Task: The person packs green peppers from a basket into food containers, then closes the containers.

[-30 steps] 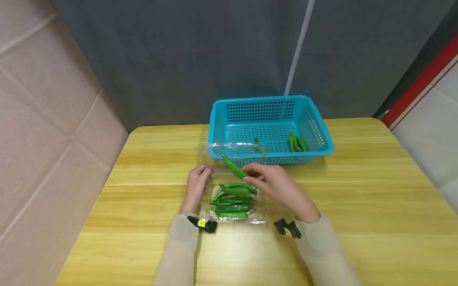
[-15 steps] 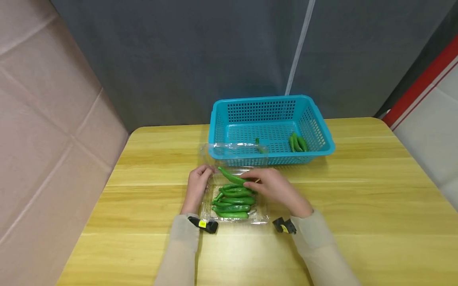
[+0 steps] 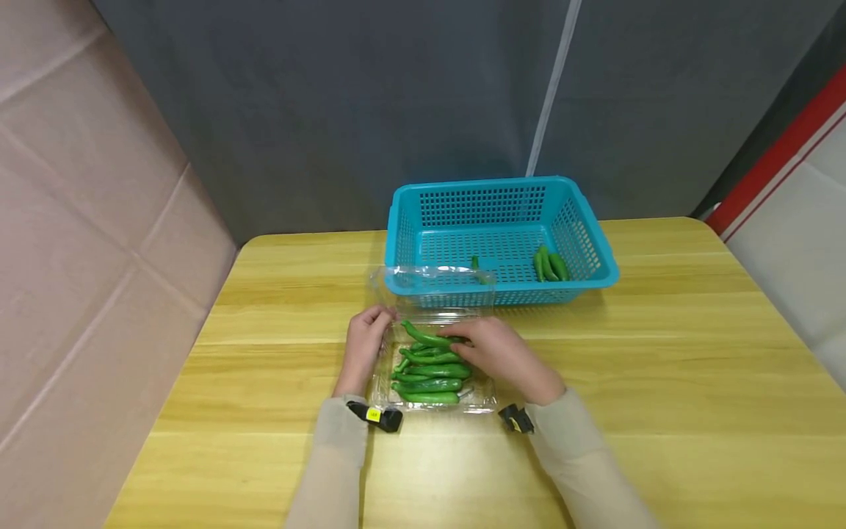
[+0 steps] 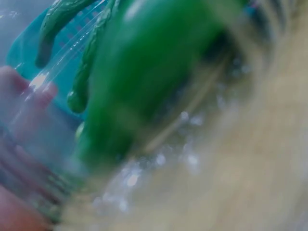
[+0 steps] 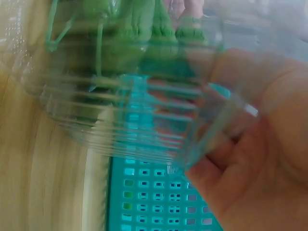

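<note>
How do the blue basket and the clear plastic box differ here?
The blue basket is opaque and perforated; the clear plastic box is transparent with an open lid. The basket is larger, yet holds fewer visible peppers than the box. Both stand on the table.

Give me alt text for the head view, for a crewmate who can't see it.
A person's right hand holds a green pepper at the far end of a row of peppers in an open clear plastic container, whose left side the left hand grips. Beyond it on the wooden table, a blue basket holds a few more.
</note>
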Demonstrator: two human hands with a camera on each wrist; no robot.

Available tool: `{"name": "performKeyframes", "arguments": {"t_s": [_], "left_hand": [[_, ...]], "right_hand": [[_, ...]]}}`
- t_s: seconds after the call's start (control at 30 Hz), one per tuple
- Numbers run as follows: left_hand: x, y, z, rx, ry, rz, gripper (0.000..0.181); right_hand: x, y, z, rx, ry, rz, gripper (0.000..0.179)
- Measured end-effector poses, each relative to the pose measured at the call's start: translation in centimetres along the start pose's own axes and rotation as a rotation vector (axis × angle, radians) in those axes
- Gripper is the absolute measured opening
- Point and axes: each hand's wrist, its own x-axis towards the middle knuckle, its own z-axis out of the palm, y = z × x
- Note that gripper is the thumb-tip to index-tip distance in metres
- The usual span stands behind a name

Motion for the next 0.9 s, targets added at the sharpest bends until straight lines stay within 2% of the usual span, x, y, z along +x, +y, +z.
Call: {"name": "performKeyframes", "arguments": {"t_s": [0.07,0.13,0.37,0.53,0.7,0.9], "left_hand": [[-0.1,0.0,-0.1,-0.001,-0.005,0.009,0.020],[-0.4,0.8,-0.1,0.002,-0.020,-0.001,0.021],[-0.4,0.8,-0.1,-0.009,-0.025,-0.005,0.024],[0.3,-0.4,-0.1,-0.014,-0.019,-0.010,0.022],[1.0,-1.9,0.0,0.010,0.012,-0.003,0.020],[0.9,-1.7,-0.1,-0.002,0.013,-0.022,0.021]], "right_hand": [[0.0,0.0,0.1,-0.006,0.000,0.002,0.027],[0.0,0.0,0.2,-0.012,-0.002,-0.006,0.027],[-0.1,-0.1,0.2,-0.039,-0.019,-0.014,0.026],[-0.2,-0.4,0.3,-0.096,-0.055,-0.013,0.025],[-0.3,-0.6,0.4,-0.131,-0.073,-0.063,0.023],[-0.2,-0.6,0.7,-0.146,-0.079,-0.057,0.024]]}}
